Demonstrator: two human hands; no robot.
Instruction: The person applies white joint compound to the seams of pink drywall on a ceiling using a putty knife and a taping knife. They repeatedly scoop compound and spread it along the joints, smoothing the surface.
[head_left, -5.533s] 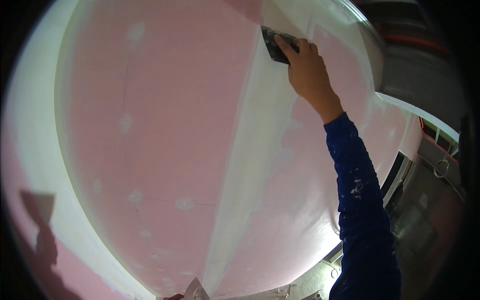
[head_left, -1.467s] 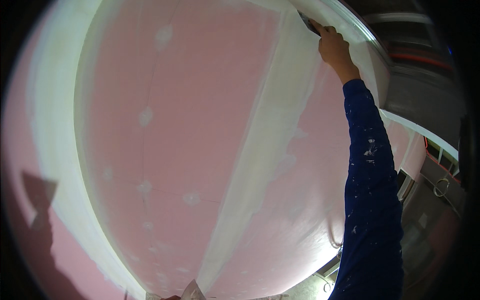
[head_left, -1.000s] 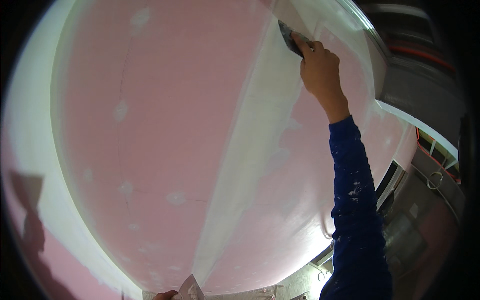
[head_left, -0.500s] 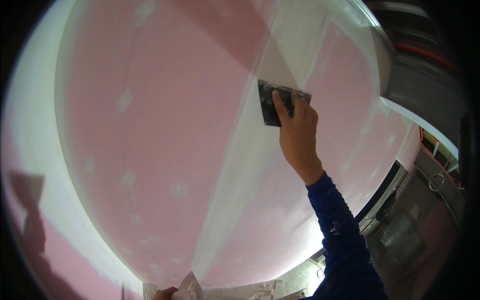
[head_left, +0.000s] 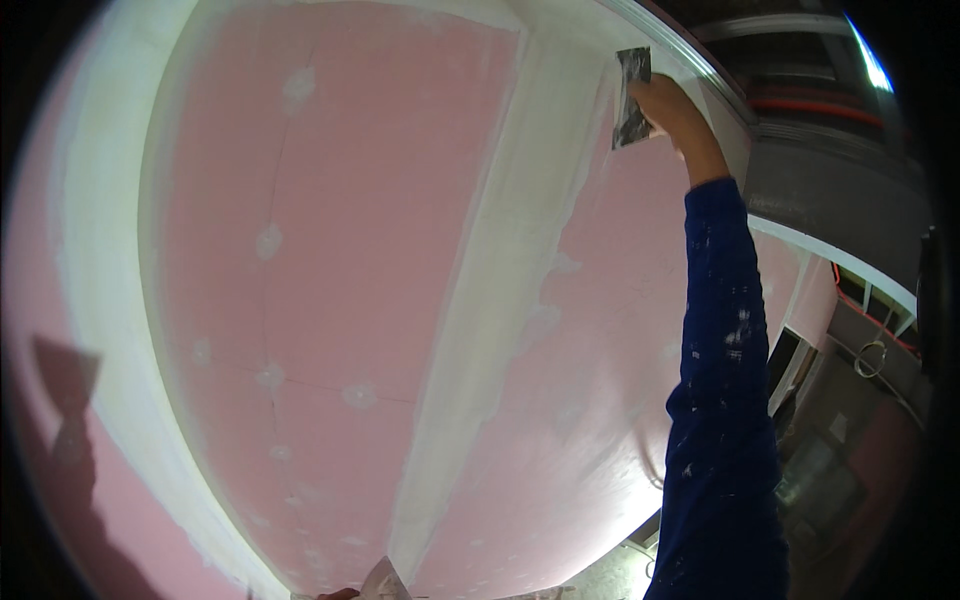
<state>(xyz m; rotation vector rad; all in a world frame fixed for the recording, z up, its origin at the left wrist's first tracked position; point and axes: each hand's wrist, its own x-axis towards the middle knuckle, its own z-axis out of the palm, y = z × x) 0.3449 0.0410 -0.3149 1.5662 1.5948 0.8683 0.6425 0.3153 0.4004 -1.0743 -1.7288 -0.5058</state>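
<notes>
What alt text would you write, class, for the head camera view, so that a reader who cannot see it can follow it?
A person's right hand, at the end of a raised arm in a paint-flecked blue sleeve, presses a wide taping knife against a white band of joint compound on a pink drywall surface. At the bottom edge, the left hand just shows beside a pale tool.

Pink wallboard [head_left: 380, 200], white joint bands [head_left: 500, 290], white-speckled dark blue sleeve [head_left: 720, 400], grey knife blade [head_left: 632, 95]

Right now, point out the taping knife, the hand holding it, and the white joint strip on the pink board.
taping knife [head_left: 632, 98], head view, middle of the blade
right hand [head_left: 668, 100], head view, back of the hand
white joint strip [head_left: 500, 290], head view, mid-length
</notes>
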